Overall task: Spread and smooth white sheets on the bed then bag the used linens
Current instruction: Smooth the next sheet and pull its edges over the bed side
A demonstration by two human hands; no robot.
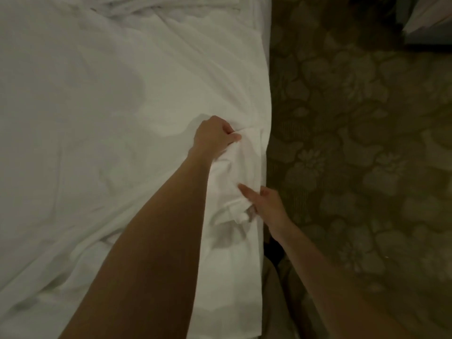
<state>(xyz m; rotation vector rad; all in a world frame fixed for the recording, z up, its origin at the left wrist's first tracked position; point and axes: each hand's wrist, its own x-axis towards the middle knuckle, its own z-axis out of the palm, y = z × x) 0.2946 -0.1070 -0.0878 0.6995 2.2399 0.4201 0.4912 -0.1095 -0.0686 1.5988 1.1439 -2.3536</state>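
Head view, looking down along the bed's right-hand edge (265, 99), the landmark for all positions given here. A white sheet (110, 106) is shown spread over the mattress, reaching this edge and hanging just over it; it is mostly flat inward of the edge, with shallow wrinkles, and a rumpled heap of white linen (137, 8) is seen at the far end. Whether that heap is used linen cannot be told, and no bag is visible.

The left hand (215, 135) is held just inward of the edge, its fingers curled tightly round a gathered fold of the sheet; creases radiate from the grip, which suggests the cloth is being kept under tension so that slack can be drawn toward the side. The right hand (266, 204) is placed at the edge itself, nearer the viewer, with the forefinger extended along the cloth and the remaining fingers closed on a small bunch of fabric (241, 215). This pairing is judged to serve tucking or straightening: one point anchored, the other worked along the hem.

Beyond the edge, a dim floral carpet (354, 155) is seen. The spreading stage is judged well advanced, the smoothing unfinished, and the bagging not yet begun.
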